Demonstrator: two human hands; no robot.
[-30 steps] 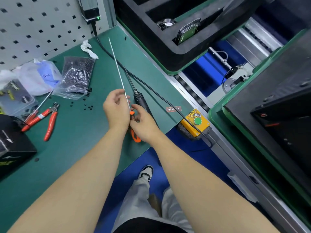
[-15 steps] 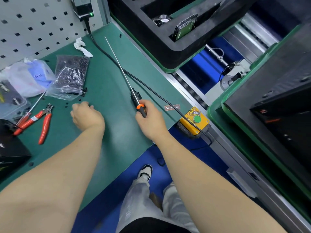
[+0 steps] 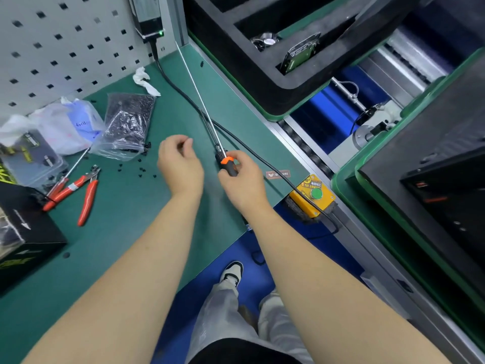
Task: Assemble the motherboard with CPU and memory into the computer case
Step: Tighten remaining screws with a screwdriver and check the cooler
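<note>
Two hands [image 3: 181, 164], one long screwdriver [image 3: 210, 119], two plastic bags [image 3: 126, 124], one pair of red pliers [image 3: 78, 187] (loose black screws [image 3: 141, 170] too small to count).

Electronics assembly workstation: green anti-static bench mat [image 3: 126, 232] under both hands, grey perforated pegboard [image 3: 65, 48] beyond the left, roller conveyor [image 3: 304, 143] with black foam trays [image 3: 236, 48] past the right.

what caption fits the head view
Right hand grips a long screwdriver over the green bench; left hand hovers beside it.
</note>
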